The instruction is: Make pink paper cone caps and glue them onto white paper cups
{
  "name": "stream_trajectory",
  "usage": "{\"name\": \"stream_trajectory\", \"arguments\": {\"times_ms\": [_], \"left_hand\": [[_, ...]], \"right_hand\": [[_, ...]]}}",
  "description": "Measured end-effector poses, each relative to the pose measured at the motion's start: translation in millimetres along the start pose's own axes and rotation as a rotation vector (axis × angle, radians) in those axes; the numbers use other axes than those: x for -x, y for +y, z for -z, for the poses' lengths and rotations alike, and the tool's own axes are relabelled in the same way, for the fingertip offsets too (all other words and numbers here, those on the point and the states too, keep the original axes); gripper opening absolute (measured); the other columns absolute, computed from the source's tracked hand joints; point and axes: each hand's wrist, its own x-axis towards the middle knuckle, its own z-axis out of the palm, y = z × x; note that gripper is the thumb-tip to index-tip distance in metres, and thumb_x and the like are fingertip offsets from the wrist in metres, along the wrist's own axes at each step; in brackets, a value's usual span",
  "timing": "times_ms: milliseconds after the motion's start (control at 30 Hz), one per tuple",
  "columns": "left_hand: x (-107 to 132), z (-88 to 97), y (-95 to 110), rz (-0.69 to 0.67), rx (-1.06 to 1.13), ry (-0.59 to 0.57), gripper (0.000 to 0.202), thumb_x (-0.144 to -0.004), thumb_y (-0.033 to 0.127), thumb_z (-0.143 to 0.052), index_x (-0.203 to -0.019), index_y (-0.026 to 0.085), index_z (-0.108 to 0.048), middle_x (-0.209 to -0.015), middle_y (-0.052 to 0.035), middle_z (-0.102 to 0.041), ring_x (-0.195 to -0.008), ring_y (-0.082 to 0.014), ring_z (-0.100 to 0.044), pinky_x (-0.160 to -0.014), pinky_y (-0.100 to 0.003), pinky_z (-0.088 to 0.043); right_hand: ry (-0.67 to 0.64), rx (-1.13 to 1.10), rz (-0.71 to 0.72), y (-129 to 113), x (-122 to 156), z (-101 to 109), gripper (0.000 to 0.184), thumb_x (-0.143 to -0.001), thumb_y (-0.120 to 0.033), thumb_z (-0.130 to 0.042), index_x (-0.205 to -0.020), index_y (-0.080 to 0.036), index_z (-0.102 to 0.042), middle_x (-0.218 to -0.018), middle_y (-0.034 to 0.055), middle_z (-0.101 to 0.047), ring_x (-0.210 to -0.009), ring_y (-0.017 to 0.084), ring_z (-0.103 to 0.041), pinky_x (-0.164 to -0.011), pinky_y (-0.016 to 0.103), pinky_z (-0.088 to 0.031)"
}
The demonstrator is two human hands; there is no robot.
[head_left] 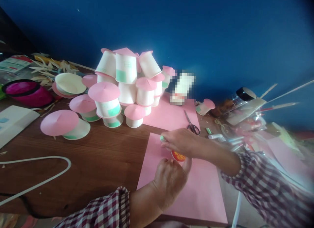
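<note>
A sheet of pink paper (203, 195) lies on the wooden table in front of me. On it is a round red-and-yellow thing (178, 156), partly covered by both hands; its kind is not clear. My left hand (170, 180) is closed against its near side, thumb along the right edge, other fingers curled and partly hidden. Across its far side, my right hand (181, 141) is closed around a slim marker, whose pale green end (162, 138) sticks out to the left. The marker's other end is hidden.
Paper cups with pink cone tops (104, 92) are stacked at the back left. Black-handled scissors (193, 127) lie on another pink sheet (162, 115). White pens (216, 136), a black-lidded jar (245, 94) and clutter are right. A white cable (68, 162) loops at left.
</note>
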Motion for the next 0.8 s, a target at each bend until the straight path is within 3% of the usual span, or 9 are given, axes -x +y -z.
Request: {"name": "stream_trajectory", "arguments": {"times_ms": [233, 633, 800], "left_hand": [[0, -2.5, 2, 0.0, 0.013, -0.009, 0.065, -0.076, 0.008, -0.051, -0.138, 0.015, -0.032, -0.054, 0.0016, -0.06, -0.047, -0.0168, -0.059, -0.046, -0.026, -0.043], [-1, -1.8, 2, 0.012, -0.038, -0.017, 0.075, -0.078, 0.011, -0.053, -0.145, 0.012, -0.02, -0.053, 0.0025, -0.057, -0.048, -0.0146, -0.059, -0.048, -0.024, -0.044], [0, -2.0, 2, -0.013, -0.028, -0.043, 0.072, -0.078, 0.01, -0.051, -0.144, 0.014, -0.022, -0.055, 0.003, -0.057, -0.048, -0.014, -0.058, -0.048, -0.024, -0.044]], "right_hand": [[-0.026, -0.068, -0.017, 8, -4, 1, 0.034, -0.096, -0.045, -0.037, -0.079, -0.019, -0.051, -0.068, -0.0006, -0.059, -0.055, 0.011, -0.05, -0.052, 0.024, -0.024], [-0.01, -0.091, -0.065, 13, -9, 5, 0.031, -0.094, -0.044, -0.04, -0.078, -0.019, -0.05, -0.071, 0.0008, -0.062, -0.06, 0.013, -0.053, -0.054, 0.024, -0.026], [-0.034, -0.179, -0.076, 17, -9, 9, 0.032, -0.095, -0.042, -0.039, -0.076, -0.019, -0.05, -0.07, 0.001, -0.061, -0.062, 0.013, -0.054, -0.054, 0.024, -0.028]]}}
